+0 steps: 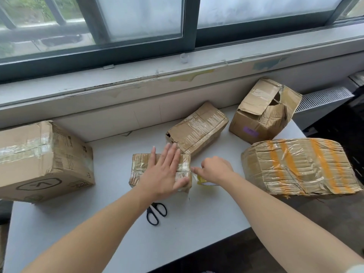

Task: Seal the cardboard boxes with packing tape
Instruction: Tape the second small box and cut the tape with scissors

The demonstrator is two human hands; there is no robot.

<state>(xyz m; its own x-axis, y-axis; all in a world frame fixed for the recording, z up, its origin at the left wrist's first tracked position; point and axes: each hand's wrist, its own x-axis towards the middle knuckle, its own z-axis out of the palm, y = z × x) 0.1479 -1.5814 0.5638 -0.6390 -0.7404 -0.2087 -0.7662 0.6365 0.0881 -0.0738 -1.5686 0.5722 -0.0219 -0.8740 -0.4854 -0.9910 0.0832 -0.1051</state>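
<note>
Left hand (163,170) lies flat on the small box (141,166), steadying it. Right hand (215,169) grips the tape roll (203,181) alongside, likely tensioning tape.

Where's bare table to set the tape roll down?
Widest: the near-left table, bordered by the large box, small box and scissors. Also the gap between large box and small box, running back to the wall. Crowded right: taped box, torn box and orange-striped box sit close.

orange-striped box (299,166), black scissors (156,212)
</note>
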